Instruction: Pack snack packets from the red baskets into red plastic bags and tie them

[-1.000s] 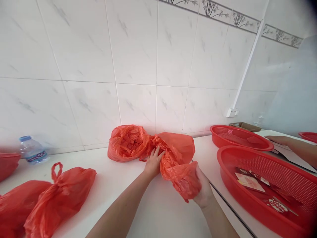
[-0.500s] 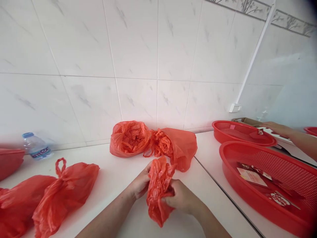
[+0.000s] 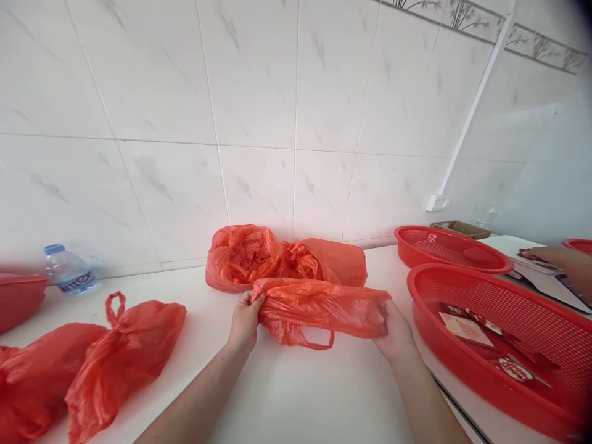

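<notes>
An empty red plastic bag (image 3: 319,308) is stretched sideways just above the white counter (image 3: 296,394). My left hand (image 3: 245,317) pinches its left end and my right hand (image 3: 393,327) grips its right end. One handle loop hangs below the bag's middle. Right behind it, against the tiled wall, lie two open red bags (image 3: 259,256) stuffed with more crumpled red bags.
Two tied, filled red bags (image 3: 120,351) lie at the left, with a small water bottle (image 3: 67,271) and a red bowl edge behind them. Two red mesh baskets (image 3: 499,333) stand at the right, the near one holding red cards. Another person's hand (image 3: 555,256) rests on papers at far right.
I drew one bag out of the open bag by the wall, bunched it between both hands, and have now pulled it out flat sideways. The other person's hand shifted right.
</notes>
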`<action>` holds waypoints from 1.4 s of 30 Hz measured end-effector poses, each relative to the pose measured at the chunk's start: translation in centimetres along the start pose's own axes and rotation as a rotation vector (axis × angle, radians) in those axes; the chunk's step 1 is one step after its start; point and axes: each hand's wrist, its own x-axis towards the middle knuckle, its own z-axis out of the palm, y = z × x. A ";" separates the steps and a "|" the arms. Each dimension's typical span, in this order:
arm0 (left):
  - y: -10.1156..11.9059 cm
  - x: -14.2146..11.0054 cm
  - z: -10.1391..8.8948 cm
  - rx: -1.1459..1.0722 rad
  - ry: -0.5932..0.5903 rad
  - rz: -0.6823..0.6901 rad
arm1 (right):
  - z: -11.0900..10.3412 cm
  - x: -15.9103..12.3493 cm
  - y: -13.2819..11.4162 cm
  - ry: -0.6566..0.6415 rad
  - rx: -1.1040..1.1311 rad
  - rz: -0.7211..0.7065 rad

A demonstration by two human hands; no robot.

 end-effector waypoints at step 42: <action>3.3 -6.5 1.0 1.258 -0.441 0.930 | 2.4 -4.6 -2.7 -0.275 -0.149 -0.211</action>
